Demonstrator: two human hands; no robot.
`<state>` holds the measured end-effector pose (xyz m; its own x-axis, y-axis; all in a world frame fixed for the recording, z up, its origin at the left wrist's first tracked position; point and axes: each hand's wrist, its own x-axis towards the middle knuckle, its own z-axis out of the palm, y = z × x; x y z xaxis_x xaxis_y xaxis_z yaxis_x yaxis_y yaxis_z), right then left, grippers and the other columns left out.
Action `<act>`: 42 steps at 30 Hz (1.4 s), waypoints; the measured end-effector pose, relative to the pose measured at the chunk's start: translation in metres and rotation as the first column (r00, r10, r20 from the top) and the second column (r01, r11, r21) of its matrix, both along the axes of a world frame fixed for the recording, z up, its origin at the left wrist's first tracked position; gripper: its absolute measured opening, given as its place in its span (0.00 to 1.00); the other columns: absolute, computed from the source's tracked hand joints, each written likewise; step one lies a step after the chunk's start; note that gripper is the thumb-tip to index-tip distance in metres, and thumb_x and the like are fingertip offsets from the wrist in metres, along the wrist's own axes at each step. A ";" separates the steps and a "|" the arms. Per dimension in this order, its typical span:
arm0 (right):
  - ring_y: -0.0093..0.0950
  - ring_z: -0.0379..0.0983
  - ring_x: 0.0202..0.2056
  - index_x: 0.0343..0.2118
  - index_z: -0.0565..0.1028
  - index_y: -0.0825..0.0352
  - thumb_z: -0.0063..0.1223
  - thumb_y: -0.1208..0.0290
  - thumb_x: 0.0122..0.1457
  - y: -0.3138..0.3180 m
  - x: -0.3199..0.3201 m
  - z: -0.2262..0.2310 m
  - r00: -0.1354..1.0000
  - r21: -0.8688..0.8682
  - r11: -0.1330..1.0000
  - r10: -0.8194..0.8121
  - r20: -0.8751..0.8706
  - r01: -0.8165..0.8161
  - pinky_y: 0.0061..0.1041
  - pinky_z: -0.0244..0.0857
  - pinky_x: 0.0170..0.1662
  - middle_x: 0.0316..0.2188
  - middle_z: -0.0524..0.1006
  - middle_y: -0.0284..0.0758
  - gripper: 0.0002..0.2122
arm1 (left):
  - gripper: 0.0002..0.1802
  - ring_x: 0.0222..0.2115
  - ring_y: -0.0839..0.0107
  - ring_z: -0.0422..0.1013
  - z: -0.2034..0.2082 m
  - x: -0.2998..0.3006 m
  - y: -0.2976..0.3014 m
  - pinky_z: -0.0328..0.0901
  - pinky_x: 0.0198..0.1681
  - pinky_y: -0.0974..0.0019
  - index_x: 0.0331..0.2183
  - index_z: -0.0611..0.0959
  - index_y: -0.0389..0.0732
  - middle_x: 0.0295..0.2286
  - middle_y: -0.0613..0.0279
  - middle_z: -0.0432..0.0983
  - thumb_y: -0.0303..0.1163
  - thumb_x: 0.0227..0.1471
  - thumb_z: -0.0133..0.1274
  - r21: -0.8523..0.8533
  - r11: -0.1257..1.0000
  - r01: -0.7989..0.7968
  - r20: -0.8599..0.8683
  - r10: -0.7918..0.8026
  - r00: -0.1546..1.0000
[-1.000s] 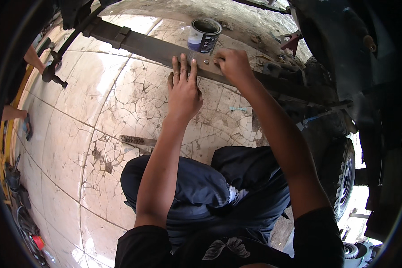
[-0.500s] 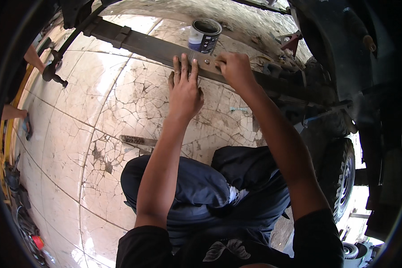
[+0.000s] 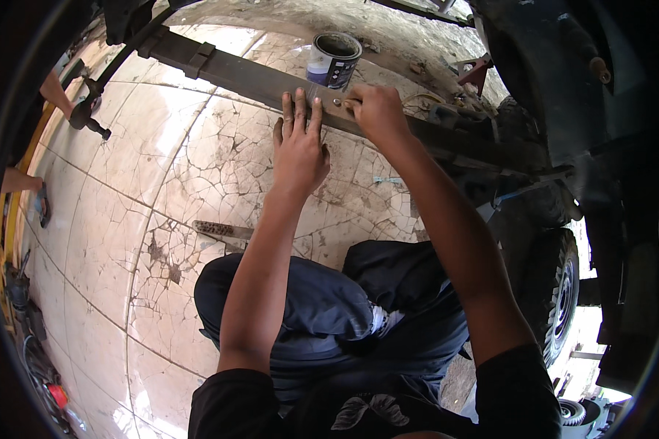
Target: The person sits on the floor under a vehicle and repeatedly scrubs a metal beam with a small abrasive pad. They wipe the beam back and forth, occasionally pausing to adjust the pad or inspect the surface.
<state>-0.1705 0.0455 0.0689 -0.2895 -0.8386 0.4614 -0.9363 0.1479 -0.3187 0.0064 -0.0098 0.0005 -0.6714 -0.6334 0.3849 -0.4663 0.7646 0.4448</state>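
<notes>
At upper centre, the left hand [image 3: 299, 157] spreads wide on a metal beam [image 3: 245, 80]; the right hand [image 3: 379, 115] curls narrow beside a bolt [image 3: 337, 102], contents unclear.

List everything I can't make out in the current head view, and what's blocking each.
All in the head view:
- Right hand: whether it pinches anything; its own curl hides this.
- Metal bar: the patch beneath the left hand, which covers it.
- Speckled strip: its right end, behind the left forearm.
- Can: how full; the inside is too dark.
- Another person's foot: its owner, cut off by the dark left rim.
</notes>
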 end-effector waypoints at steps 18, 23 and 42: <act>0.44 0.82 0.33 0.32 0.84 0.66 0.68 0.73 0.55 -0.003 -0.004 -0.002 0.999 0.010 0.999 -0.047 -0.003 0.047 0.39 0.74 0.38 0.29 0.83 0.44 0.05 | 0.52 0.75 0.45 0.32 0.004 -0.003 0.000 0.46 0.72 0.38 0.73 0.55 0.43 0.74 0.47 0.36 0.31 0.53 0.62 0.020 0.999 0.025 -0.003 -0.025 1.000; 0.41 0.83 0.34 0.34 0.85 0.66 0.68 0.72 0.55 0.052 0.034 -0.004 0.989 0.047 0.994 0.092 0.112 -0.098 0.35 0.75 0.39 0.30 0.84 0.43 0.06 | 0.50 0.75 0.45 0.32 -0.001 0.005 -0.003 0.45 0.72 0.39 0.72 0.57 0.42 0.74 0.46 0.36 0.29 0.54 0.61 0.029 1.000 0.003 -0.029 -0.002 1.000; 0.25 0.82 0.38 0.46 0.81 0.71 0.63 0.71 0.67 0.163 0.051 -0.128 0.158 -0.239 0.887 0.190 0.969 0.395 0.25 0.80 0.42 0.39 0.83 0.37 0.10 | 0.15 0.38 0.68 0.83 -0.012 -0.019 0.080 0.74 0.42 0.64 0.46 0.87 0.35 0.38 0.53 0.86 0.34 0.61 0.63 0.838 0.500 0.218 -0.183 -0.119 0.976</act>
<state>-0.1194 0.2084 -0.0589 -0.7944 -0.6052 -0.0507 0.1993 -0.1810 -0.9631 -0.0130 0.0702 -0.0114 -0.7963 -0.5670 -0.2107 -0.2924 0.0560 0.9546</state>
